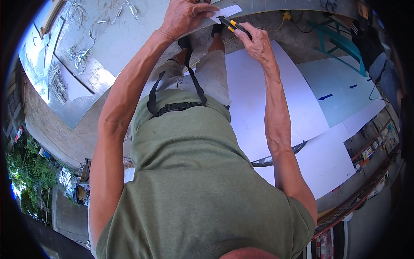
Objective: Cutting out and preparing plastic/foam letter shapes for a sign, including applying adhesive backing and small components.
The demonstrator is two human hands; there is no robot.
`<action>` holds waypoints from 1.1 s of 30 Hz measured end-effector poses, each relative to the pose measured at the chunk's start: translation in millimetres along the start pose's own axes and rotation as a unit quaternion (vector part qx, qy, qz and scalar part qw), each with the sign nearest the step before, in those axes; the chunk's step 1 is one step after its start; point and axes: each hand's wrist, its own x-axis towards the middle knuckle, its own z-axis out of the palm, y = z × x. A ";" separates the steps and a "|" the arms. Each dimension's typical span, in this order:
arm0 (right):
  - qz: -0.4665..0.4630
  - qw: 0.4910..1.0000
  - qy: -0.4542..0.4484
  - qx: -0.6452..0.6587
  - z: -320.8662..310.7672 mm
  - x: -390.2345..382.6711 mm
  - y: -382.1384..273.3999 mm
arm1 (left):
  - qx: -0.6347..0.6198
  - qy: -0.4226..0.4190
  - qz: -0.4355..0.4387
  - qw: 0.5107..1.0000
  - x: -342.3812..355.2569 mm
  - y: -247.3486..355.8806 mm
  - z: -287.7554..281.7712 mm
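Your left hand point(186, 18) touches the white piece point(231, 11), pinch unclear; your right hand point(258, 45) clasps the black-and-yellow tool point(234, 23): steady the piece, well clear of its tip.

Glare upper left, edges bent, corners black

On the right, a large white sheet point(267, 95) lies beside a pale blue-green panel point(351, 97) marked with dark blue arrows point(325, 97), with another white sheet point(323, 159) nearer the person's body. A green stool point(352, 48) stands near the panel's far edge. On the left lie a coiled bundle point(57, 82) and tangled pale wires point(79, 60); green foliage point(32, 168) shows at the lower left.
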 end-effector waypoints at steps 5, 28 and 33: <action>-0.029 0.999 0.002 -0.019 -2.9 1.5 7.0 | 0.001 0.005 0.006 1.000 1.3 2.3 0.1; -0.026 0.999 -0.004 0.046 -0.6 1.0 10.4 | 0.001 -0.004 -0.004 1.000 4.9 4.7 -1.6; -0.031 0.999 -0.031 0.026 -0.5 -0.2 12.5 | 0.005 0.001 0.000 1.000 3.8 2.0 -0.3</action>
